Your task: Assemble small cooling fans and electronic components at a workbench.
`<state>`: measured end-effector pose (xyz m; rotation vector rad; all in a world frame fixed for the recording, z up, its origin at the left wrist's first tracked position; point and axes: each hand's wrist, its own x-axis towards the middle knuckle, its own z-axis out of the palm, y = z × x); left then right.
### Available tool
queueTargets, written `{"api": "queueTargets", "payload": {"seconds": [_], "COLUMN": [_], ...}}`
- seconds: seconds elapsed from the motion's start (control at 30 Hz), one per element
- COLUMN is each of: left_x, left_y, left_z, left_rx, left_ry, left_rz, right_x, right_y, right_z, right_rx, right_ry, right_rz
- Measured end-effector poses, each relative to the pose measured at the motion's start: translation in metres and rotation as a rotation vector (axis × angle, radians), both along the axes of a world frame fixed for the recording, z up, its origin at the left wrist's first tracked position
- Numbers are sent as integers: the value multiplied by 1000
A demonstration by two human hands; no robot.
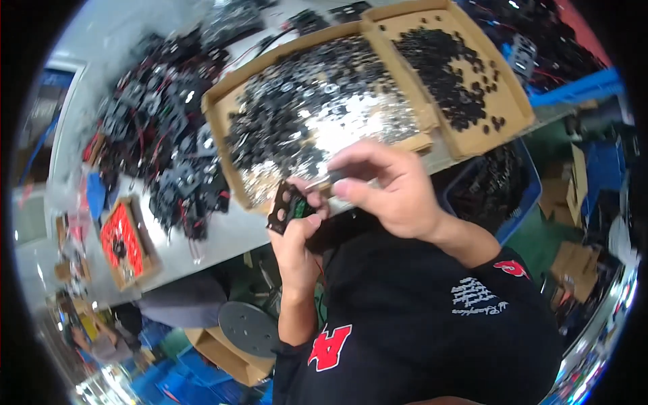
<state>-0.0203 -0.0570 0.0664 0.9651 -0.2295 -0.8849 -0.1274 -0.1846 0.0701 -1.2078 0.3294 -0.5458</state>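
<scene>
My left hand (pixel 295 248) holds up a small black plastic housing (pixel 281 202) with round holes and a bit of green circuit board showing. Close beside it, my right hand (pixel 405 196) pinches a small black piece (pixel 335 176) between thumb and forefinger. A thin metal shaft seems to run from that piece toward the housing; whether they touch, I cannot tell. Both hands are over the near edge of a cardboard tray (pixel 233 177) heaped with small metal and black parts. To its right, another cardboard tray (pixel 516 128) holds small black round pieces.
A pile of black housings with red wires (pixel 165 121) covers the left of the metal table (pixel 202 260). A small box with red lining (pixel 121 239) sits at its edge. Blue bins (pixel 533 192) stand below right. A stool (pixel 246 329) and another person (pixel 104 344) are lower left.
</scene>
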Motion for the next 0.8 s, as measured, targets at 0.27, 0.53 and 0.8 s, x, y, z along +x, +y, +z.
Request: {"api": "queueTargets", "payload": {"seconds": [0.27, 0.53, 0.8], "left_x": [-15, -13, -7], "left_y": [-30, -38, -32], "left_z": [3, -3, -6], "left_rx": [248, 224, 197], "left_ry": [-341, -340, -351], "left_rz": [-88, -119, -69], "right_x": [-15, -26, -90], "right_y": [-8, -36, -134], "right_z": [-15, -6, -20], "right_rx": [-568, -995, -1149], "right_ry": [68, 34, 980], "right_rz": [-336, -404, -713]}}
